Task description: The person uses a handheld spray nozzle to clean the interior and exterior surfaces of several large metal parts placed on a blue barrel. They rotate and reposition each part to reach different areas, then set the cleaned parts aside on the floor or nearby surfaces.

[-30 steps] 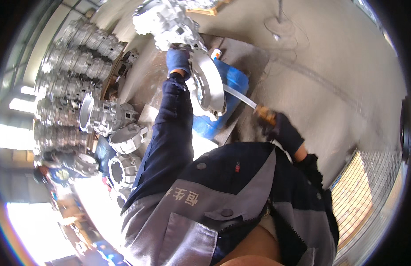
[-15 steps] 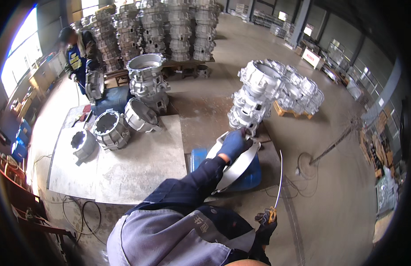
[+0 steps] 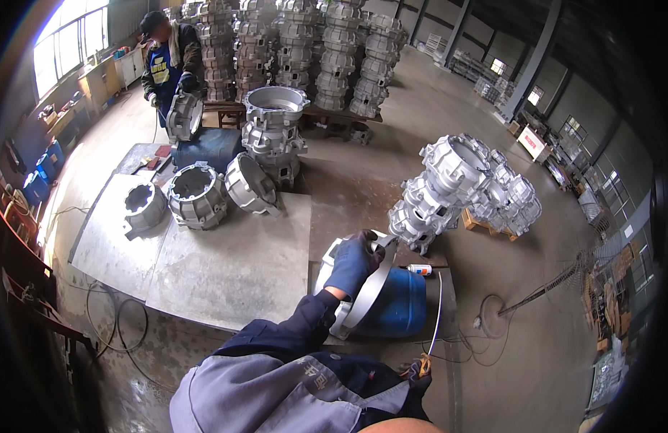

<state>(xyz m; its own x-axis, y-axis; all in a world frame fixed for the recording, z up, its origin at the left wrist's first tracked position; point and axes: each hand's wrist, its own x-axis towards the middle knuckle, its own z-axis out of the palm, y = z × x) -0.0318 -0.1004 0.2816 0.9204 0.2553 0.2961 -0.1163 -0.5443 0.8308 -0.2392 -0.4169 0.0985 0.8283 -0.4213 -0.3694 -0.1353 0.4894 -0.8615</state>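
My left hand, in a dark blue glove, is closed on the upper rim of a silver cast-metal housing. This ring-shaped casting stands on edge, tilted, against a blue plastic barrel lying on its side. Low on the right, my right hand, in a dark glove, is wrapped round the yellow-orange handle of a long thin pale rod. The rod points up and away, beside the barrel. A small spray can lies just beyond the barrel.
Housings are stacked at the right. Three single castings sit on metal sheets at the left, near another stack. A co-worker handles a casting on a second barrel. Cables cross the floor.
The housing has swung left and more upright with my left hand, showing more of the barrel and the spray can. My right hand still holds the rod. The whole view has shifted.
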